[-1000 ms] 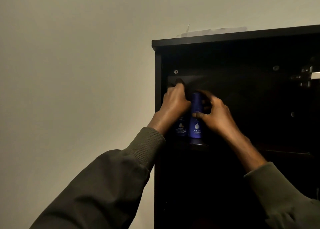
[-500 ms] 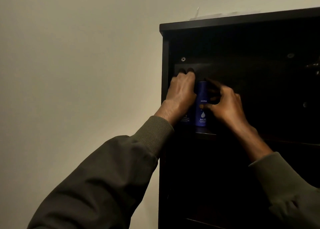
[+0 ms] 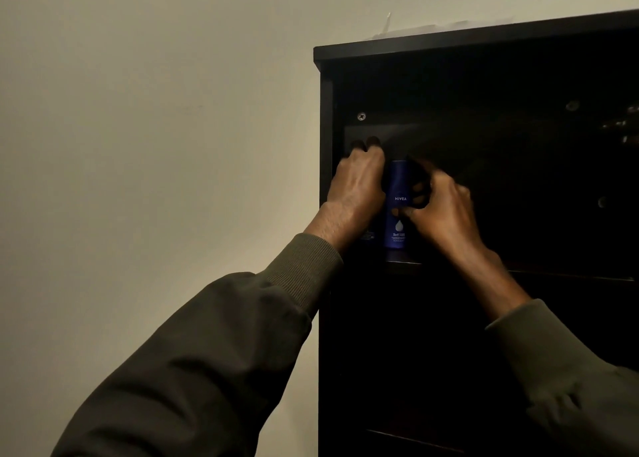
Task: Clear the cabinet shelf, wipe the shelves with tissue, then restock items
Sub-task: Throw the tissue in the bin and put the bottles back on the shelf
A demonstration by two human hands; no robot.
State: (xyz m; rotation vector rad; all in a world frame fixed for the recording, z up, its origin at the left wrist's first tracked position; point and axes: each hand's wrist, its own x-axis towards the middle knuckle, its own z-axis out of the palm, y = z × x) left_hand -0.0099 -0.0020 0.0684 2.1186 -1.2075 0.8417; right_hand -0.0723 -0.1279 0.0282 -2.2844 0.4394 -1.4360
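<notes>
A: Right hand (image 3: 446,211). Fingers (image 3: 420,188) curled round the upper part of the blue Nivea bottle (image 3: 396,214), thumb on its front just under the brand name.

B: Bottle's position?

A: Upright on the top shelf (image 3: 404,263), near the shelf's left end, close to the front edge.

B: Left hand (image 3: 359,187)?

A: Just left of that bottle, touching or nearly so. Fingers bent over something behind it; a second dark bottle (image 3: 368,237) shows only as a sliver of label below the wrist. Grip on it not clear: cannot tell.

B: Surroundings?

A: Dark cabinet (image 3: 323,145), open front, interior very dim. A screw head (image 3: 361,116) on the back panel above the left hand. Olive sleeves (image 3: 207,353) on both arms. Pale wall (image 3: 155,128) to the left; something thin and pale (image 3: 484,29) lies on the cabinet's top.
</notes>
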